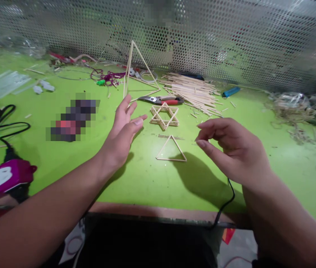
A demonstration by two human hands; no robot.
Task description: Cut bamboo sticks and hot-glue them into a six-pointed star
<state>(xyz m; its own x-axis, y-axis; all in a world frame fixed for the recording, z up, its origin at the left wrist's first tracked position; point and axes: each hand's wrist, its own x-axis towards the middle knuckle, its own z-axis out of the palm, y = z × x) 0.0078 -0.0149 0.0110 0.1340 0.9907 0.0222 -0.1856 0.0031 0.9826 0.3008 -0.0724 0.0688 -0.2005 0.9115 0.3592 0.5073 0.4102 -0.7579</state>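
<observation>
Lying flat on the table [147, 186], the stick triangle [171, 160] sat between both hands, presumably for easy access. The left hand [122, 134] was spread near the tall stick frame [146, 64]. The right hand [237, 150] was curled; any pinched item could not be determined. Loose sticks [193, 93] lay beyond, apparently as accessible stock. Contents of the clear plastic [293, 102], far right, were indeterminable.

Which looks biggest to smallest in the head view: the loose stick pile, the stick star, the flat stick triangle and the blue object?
1. Loose stick pile
2. Stick star and flat stick triangle: too alike to rank; the triangle lies nearer the camera
3. Blue object
</observation>
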